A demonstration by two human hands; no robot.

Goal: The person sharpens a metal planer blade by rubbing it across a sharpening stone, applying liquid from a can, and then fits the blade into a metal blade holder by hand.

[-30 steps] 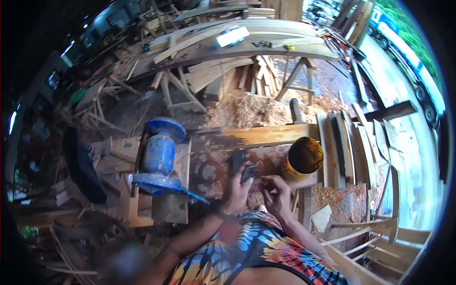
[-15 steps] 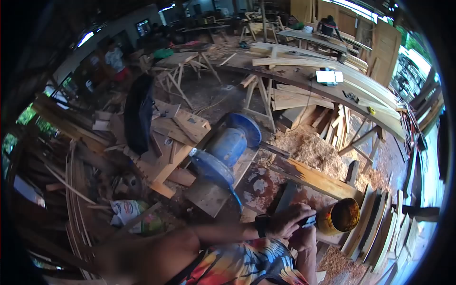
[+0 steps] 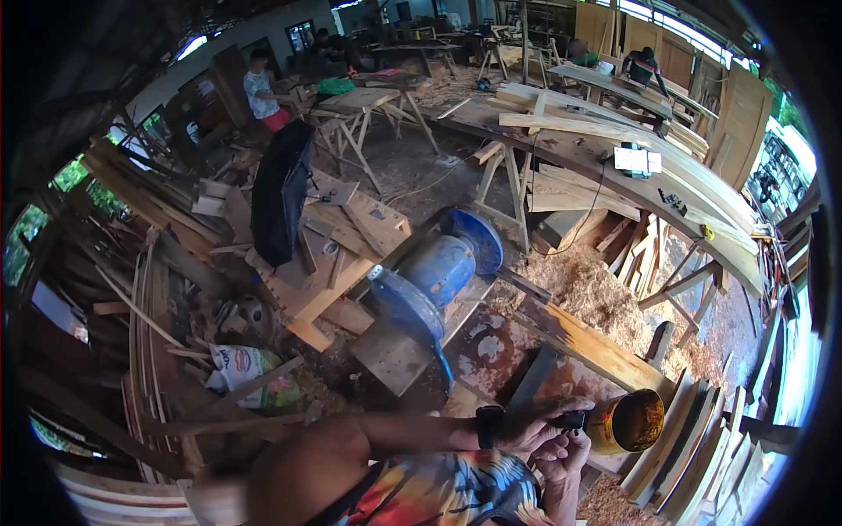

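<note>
My left hand [image 3: 526, 428], with a dark watch [image 3: 490, 427] on its wrist, closes around a small dark object [image 3: 568, 420] whose kind I cannot make out. Just below it, my right hand [image 3: 558, 456] has its fingers curled up against the same object. Beside the fingertips, on the right, a yellow can [image 3: 605, 427] lies with its mouth toward me, its inside stained dark brown and yellow. Both hands are in front of my colourful shirt [image 3: 456, 486].
A blue spool-shaped drum [image 3: 443, 270] stands ahead, near a wooden box frame [image 3: 329, 285] and a black umbrella-like cover [image 3: 281, 197]. A long bench [image 3: 561, 149] carries boards and a white device [image 3: 638, 161]. Wood shavings [image 3: 583, 263] cover the floor. Other people work far back.
The view has shifted, so the surroundings sit farther right and slightly lower. My hands have turned a little, and the object between them now looks dark instead of bluish and shiny.
</note>
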